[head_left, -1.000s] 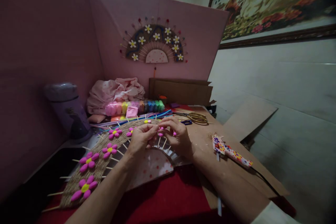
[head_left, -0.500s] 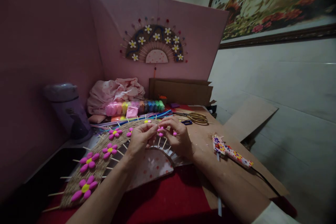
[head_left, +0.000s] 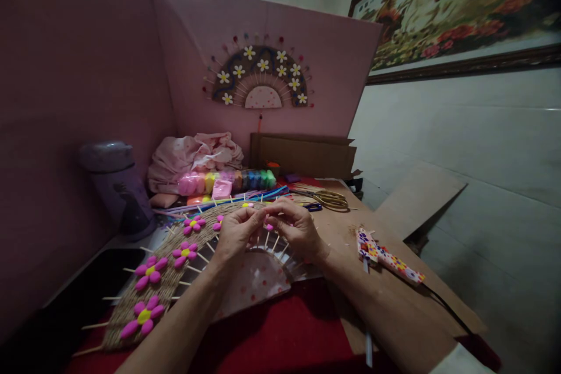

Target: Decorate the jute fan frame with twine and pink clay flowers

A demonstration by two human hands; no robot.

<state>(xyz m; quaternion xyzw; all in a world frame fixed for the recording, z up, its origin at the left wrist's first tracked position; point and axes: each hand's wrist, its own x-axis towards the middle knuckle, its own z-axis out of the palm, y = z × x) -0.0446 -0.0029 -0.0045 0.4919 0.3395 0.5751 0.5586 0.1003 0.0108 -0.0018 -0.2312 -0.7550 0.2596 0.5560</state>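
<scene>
My left hand (head_left: 234,235) and my right hand (head_left: 298,227) meet over the upper part of a half-round fan. Both are closed in a pinch, thumbs and fingertips together, and what they hold is too small or hidden to make out. A bit of pink (head_left: 269,226) shows beneath the right fingers; I cannot tell whether it is held or lies on the fan. The fan has a twine-wrapped band (head_left: 169,272), thin wooden sticks and a dotted cloth centre (head_left: 256,286). Pink flowers with yellow centres, such as one flower (head_left: 144,315), sit along the band.
Right of my hands lie gold-handled scissors (head_left: 331,200) and a flower-patterned glue gun (head_left: 388,262) with its cord, on cardboard (head_left: 339,239). Behind the fan are packed coloured clay (head_left: 228,181) and bunched pink cloth (head_left: 193,158). A purple tumbler (head_left: 116,193) stands left. Another fan (head_left: 263,73) hangs behind.
The view has shifted slightly. My right fingers have drawn in closer toward the left fingertips, covering more of the pink behind them. The fan stays in place.
</scene>
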